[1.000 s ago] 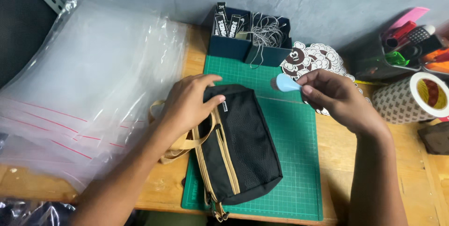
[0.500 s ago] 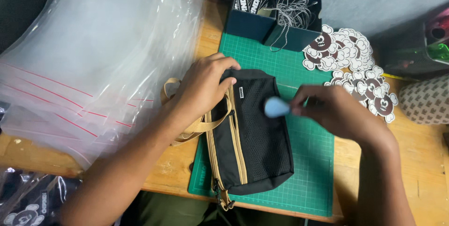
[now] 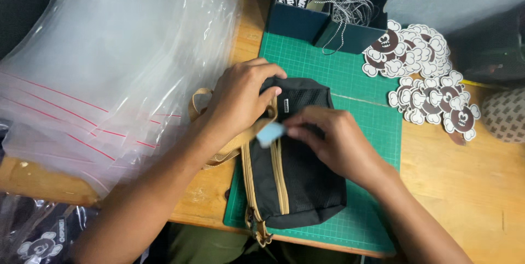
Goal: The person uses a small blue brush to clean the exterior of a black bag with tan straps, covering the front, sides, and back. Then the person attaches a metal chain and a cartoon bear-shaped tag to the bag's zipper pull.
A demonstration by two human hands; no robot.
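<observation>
Two hands on black pouch

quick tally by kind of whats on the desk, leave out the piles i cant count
black pouch: 1
light blue tag: 1
green cutting mat: 1
dark blue boxes: 2
hands, left hand and right hand: 2
total: 7

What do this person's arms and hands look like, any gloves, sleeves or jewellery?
Both are bare. The left hand and right hand wear no gloves, and no rings or watch show. Both forearms are uncovered to the edge of the picture, with no sleeve in view.
</observation>
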